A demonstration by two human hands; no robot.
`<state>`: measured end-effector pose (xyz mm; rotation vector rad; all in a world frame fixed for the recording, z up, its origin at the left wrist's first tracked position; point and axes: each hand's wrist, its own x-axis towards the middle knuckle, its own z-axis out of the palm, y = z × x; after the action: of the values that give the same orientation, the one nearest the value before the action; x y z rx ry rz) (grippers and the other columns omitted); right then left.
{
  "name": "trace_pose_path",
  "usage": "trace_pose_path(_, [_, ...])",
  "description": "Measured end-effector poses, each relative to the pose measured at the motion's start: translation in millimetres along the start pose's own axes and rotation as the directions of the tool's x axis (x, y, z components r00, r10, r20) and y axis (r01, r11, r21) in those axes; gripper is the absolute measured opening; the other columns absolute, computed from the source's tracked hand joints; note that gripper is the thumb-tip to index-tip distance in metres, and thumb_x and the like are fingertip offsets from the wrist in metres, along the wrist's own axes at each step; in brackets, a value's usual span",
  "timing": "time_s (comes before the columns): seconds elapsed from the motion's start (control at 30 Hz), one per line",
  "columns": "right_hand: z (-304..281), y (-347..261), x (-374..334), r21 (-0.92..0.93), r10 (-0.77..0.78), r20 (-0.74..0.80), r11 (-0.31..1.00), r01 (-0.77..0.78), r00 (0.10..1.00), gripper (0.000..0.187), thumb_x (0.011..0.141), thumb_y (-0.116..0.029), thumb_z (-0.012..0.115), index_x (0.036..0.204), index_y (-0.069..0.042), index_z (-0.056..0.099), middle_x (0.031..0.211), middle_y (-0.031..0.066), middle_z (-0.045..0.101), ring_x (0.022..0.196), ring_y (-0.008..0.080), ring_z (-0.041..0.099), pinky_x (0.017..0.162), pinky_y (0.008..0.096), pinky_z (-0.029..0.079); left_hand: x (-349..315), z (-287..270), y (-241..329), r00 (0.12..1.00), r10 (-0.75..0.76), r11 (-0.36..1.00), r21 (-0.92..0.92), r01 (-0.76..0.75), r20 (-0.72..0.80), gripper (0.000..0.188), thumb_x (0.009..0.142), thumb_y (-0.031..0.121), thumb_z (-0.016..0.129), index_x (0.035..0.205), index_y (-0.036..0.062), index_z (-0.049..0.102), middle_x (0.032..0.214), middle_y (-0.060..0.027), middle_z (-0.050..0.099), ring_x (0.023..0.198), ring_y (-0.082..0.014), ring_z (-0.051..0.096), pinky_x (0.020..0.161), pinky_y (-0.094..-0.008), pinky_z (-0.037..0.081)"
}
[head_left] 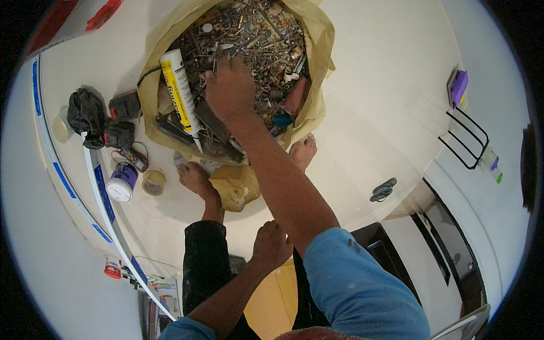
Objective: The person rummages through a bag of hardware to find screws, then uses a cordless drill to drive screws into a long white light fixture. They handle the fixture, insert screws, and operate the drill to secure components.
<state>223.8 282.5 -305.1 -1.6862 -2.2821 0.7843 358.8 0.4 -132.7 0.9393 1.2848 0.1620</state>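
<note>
Right hand (231,88): fingers among metal hardware (266,51) inside the yellow sack (320,34); state of its grip cannot be told. Yellow-and-white cartridge (179,88): within the sack, left side. Left hand (272,246): below the sack, curled, grip likewise unclear.

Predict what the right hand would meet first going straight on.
The right hand would probably meet loose metal hardware in the bag; they may be touching, since depth is unclear.
</note>
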Motion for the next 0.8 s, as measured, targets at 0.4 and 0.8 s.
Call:
trace_pose_path(0.4, [-36.6,98.5,4.9,-0.109,0.310,0.059,0.947,-0.302,0.949,0.044,0.082,-0.018,0.073,0.119,0.004,0.065,0.110,0.0254,0.071,0.111,0.0456,0.068,0.101,0.0543,0.054,-10.1,-20.2,17.7,0.994,0.024,0.999,-0.042,-0.029,-0.105,0.044,0.099,0.024,0.071,0.133,-0.0031,0.060,0.118,-0.0221,0.068,0.112,-0.0377,0.066,0.100,-0.0518,0.053])
trace_pose_path(0.8, [-7.7,51.2,22.6,0.332,0.508,0.136,0.786,-0.522,0.851,0.056,0.083,-0.012,0.077,0.130,0.010,0.057,0.122,0.0279,0.065,0.110,0.0465,0.068,0.098,0.0520,0.054,-4.5,-8.9,10.4,0.999,-0.008,0.998,0.055,0.005,0.045,0.040,0.094,0.020,0.073,0.122,-0.0059,0.062,0.109,-0.0202,0.066,0.106,-0.0352,0.066,0.095,-0.0500,0.053])
